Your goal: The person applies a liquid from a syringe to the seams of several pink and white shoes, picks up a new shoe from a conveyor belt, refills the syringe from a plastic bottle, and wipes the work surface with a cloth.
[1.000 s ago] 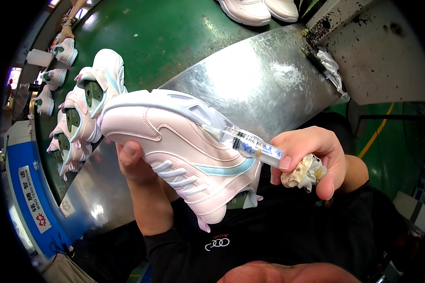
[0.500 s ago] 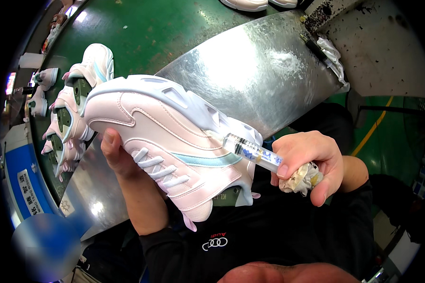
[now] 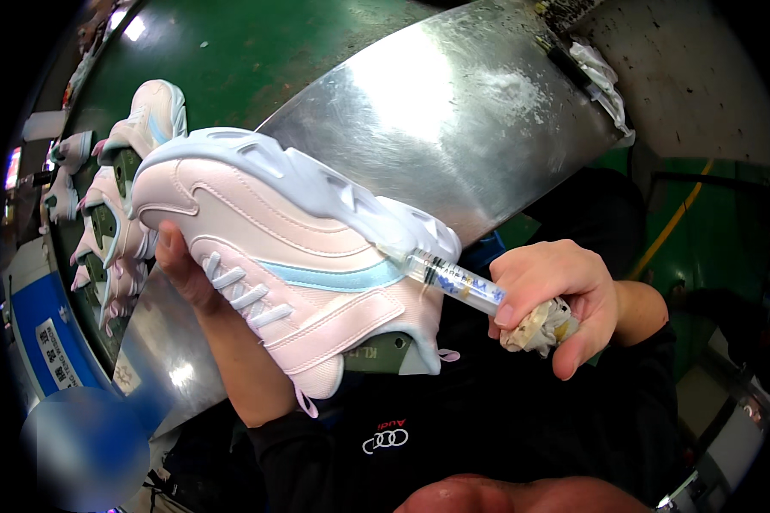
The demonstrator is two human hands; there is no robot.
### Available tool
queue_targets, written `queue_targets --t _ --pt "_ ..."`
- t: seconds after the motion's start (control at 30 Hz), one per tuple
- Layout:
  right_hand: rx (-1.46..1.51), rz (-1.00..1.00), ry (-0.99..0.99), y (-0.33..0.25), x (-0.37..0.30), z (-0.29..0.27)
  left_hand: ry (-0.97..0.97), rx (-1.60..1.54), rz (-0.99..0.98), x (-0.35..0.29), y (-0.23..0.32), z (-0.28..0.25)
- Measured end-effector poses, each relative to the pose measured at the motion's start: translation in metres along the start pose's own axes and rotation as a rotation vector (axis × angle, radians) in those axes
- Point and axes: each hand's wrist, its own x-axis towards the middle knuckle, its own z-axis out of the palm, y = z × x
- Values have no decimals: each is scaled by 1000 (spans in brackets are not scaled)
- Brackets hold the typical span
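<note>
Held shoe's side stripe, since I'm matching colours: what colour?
The side stripe is light blue, seen in the head view.

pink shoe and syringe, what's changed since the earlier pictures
The pink shoe has shifted left relative to the right hand, so the tip of the syringe now sits farther heelward along the edge of the sole. Nothing was taken up or let go: the left hand still holds the shoe, the right still holds the syringe and a crumpled wad.
</note>
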Motion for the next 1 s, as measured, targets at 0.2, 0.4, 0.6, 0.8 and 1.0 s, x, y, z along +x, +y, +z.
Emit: queue_targets --t 0.2,0.4,0.6,0.8,1.0 --pt "-58 89 43 -2 -3 9 12 35 -49 -11 -2 -35" --pt "-54 96 56 -6 -17 0 -5 97 -84 -26 1 -26" --pt "18 67 62 6 -22 2 -25 92 -95 -27 8 -19" --pt "10 61 80 5 -32 3 -71 101 -99 -17 10 -6" --pt "13 35 107 8 -40 8 -89 108 -107 -14 12 -2"
